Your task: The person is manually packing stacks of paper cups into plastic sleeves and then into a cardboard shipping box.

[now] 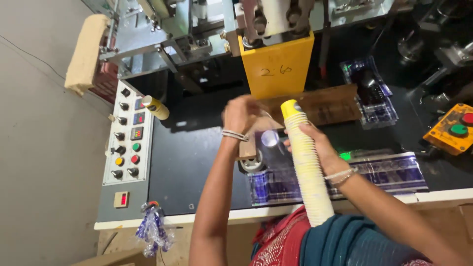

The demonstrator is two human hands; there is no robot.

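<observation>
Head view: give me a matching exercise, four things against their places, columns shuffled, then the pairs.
Things:
1. stack of yellow cups
2. control panel
3. orange button box
4. yellow guard plate

Places:
A. far right of the black table
B. left edge of the machine
C. top centre, above the hands
D. gripped by the right hand

Pairs: 1-D, 2-B, 3-A, 4-C

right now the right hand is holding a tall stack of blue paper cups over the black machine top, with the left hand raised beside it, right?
Not quite: the head view shows the stack of paper cups is yellow, not blue. The right hand does hold it over the black machine top, with the left hand raised beside it.
</observation>
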